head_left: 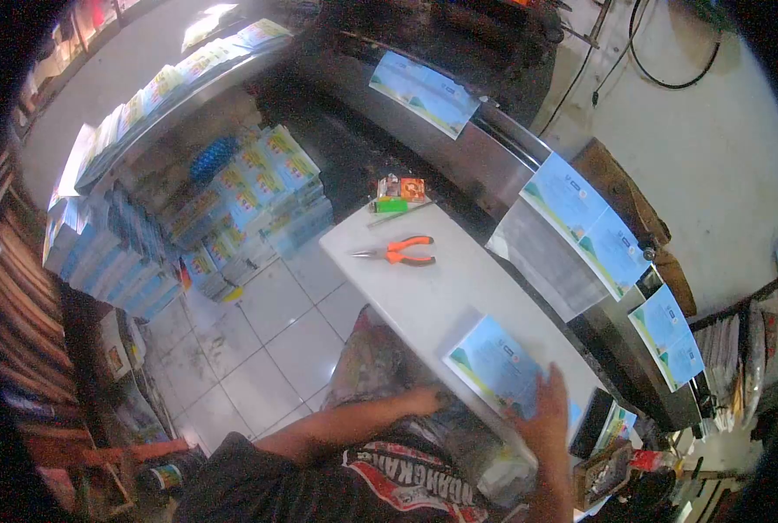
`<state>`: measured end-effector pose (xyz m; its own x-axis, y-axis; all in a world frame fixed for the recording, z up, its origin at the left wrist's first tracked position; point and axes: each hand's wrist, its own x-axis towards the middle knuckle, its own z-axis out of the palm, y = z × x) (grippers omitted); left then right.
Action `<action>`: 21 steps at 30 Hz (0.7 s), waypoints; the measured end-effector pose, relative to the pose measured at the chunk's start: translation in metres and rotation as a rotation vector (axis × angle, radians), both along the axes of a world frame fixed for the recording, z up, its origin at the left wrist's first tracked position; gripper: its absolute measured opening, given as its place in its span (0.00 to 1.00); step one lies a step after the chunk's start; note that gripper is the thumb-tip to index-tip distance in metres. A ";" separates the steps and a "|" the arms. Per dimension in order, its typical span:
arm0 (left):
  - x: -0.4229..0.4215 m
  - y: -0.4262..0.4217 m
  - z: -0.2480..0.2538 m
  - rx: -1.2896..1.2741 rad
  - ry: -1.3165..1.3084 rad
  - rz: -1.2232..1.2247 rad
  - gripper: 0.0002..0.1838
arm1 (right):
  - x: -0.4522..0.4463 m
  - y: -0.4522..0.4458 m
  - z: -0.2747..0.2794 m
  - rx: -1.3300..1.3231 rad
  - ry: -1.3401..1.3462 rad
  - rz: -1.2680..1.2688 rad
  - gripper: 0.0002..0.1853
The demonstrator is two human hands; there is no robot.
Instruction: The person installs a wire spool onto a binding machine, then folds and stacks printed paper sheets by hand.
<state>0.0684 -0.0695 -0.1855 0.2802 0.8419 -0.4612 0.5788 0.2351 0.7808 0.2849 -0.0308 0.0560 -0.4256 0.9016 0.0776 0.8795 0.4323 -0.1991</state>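
Our right grip (546, 408) spread open against the desk's (481, 275) blue booklets (492, 359).
Our left grip (426, 401) was left of the booklets; how open, we couldn't tell.

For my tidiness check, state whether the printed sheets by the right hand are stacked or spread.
Stacked: the printed sheets lie in one pile, edges roughly lined up.

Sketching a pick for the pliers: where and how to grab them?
Take the pliers across both orange handles, fingers coming down from above at the handle end. They lie flat on the white table with the handles splayed, so closing inward across both should hold them. The slim nose points the opposite way, towards the table's edge.
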 end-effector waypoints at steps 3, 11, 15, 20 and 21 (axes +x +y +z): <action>-0.006 0.007 0.021 -0.093 0.139 -0.080 0.28 | -0.026 -0.034 -0.002 -0.125 -0.208 0.058 0.39; 0.010 0.005 -0.085 0.551 0.032 -0.281 0.20 | -0.008 -0.019 0.034 -0.502 -0.079 0.115 0.30; -0.007 0.004 -0.010 0.270 -0.139 -0.166 0.21 | -0.011 0.002 0.044 -0.602 -0.118 0.157 0.26; -0.015 0.005 0.020 0.007 -0.070 -0.130 0.25 | 0.025 0.033 0.070 -0.276 -0.135 0.001 0.14; -0.017 0.005 0.029 -0.009 -0.067 -0.132 0.26 | 0.034 0.046 0.088 -0.130 -0.156 -0.164 0.12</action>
